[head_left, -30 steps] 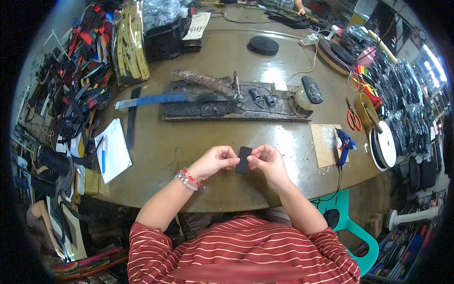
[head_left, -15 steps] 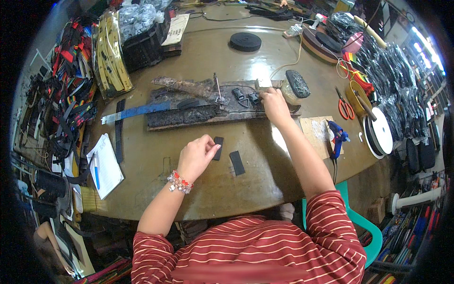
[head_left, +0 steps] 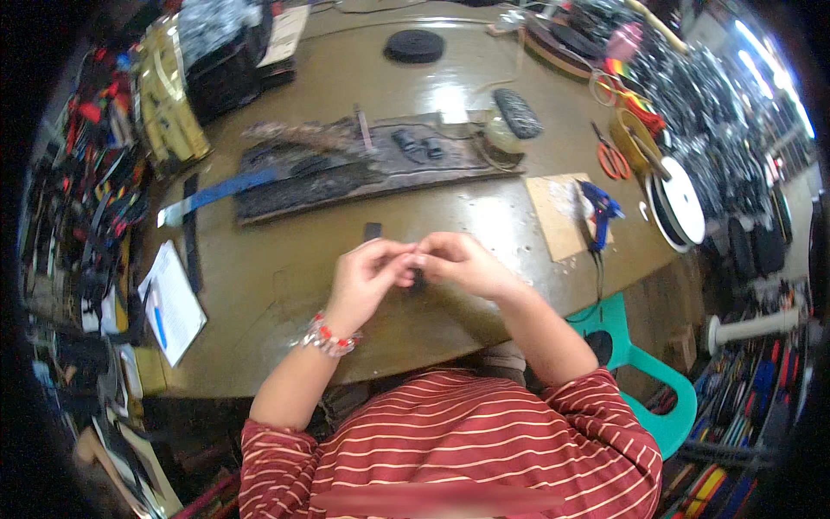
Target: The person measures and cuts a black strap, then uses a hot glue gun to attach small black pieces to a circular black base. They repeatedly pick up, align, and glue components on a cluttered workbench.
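Note:
My left hand [head_left: 363, 275] and my right hand [head_left: 462, 264] meet over the near middle of the table, fingertips pinched together. Whatever they hold, if anything, is hidden and slightly blurred. Just beyond the left fingers a short black strip [head_left: 373, 231] lies on the table, partly covered by the hand. Beneath the fingertips a second dark piece [head_left: 418, 279] shows in part. Farther off lies a long dark, worn board [head_left: 346, 186]. On it are small black plastic buckles [head_left: 432, 149], a blue metal ruler [head_left: 238, 192] and an upright thin rod [head_left: 362, 131].
A jar [head_left: 504, 136] with a black wrapped top stands at the board's right end. To the right are a blue glue gun [head_left: 602, 210] on cardboard, orange-handled scissors [head_left: 613, 158] and a white spool [head_left: 681, 203]. A notepad [head_left: 175, 307] lies left; a black webbing roll [head_left: 414, 47] sits far back.
My right hand has come back from the board's right end to meet my left hand. My left hand has shifted a little right relative to the black strips. The whole view has shifted.

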`<state>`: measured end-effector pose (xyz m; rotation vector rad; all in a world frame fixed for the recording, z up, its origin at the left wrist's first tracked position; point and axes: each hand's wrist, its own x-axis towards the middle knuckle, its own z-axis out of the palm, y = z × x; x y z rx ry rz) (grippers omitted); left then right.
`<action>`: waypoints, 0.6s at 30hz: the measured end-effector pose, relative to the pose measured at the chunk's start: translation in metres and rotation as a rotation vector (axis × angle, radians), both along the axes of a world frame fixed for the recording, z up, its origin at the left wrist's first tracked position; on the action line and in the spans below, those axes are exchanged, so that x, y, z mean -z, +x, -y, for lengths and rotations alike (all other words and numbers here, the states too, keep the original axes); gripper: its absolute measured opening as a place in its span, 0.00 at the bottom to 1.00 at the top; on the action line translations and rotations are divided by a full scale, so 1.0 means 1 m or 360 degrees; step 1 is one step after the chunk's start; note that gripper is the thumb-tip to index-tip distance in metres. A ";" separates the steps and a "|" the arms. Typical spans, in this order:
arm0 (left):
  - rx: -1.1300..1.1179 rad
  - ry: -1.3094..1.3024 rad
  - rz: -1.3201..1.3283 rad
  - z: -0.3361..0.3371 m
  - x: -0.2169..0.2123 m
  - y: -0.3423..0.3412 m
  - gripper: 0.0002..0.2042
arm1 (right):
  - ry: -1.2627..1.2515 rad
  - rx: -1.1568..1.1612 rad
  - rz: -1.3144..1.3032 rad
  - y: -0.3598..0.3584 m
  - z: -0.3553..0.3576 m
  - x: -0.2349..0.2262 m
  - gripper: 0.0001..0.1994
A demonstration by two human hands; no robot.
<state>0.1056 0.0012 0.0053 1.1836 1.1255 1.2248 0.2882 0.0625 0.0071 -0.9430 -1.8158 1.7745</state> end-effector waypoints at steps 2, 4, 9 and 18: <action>0.0022 -0.0099 -0.0128 0.005 0.003 -0.007 0.08 | 0.0267 0.0227 0.0094 -0.005 0.004 0.014 0.08; -0.0077 -0.0085 -0.0337 0.009 0.006 -0.014 0.07 | 0.1352 0.0280 0.0401 -0.007 0.002 0.028 0.14; -0.0292 -0.0125 -0.0315 0.017 0.007 -0.026 0.08 | 0.1382 -0.0094 0.0963 0.004 0.007 0.024 0.26; -0.0376 -0.0299 -0.0197 0.045 0.018 -0.053 0.05 | 0.2374 0.1367 0.1785 0.284 -0.196 -0.098 0.11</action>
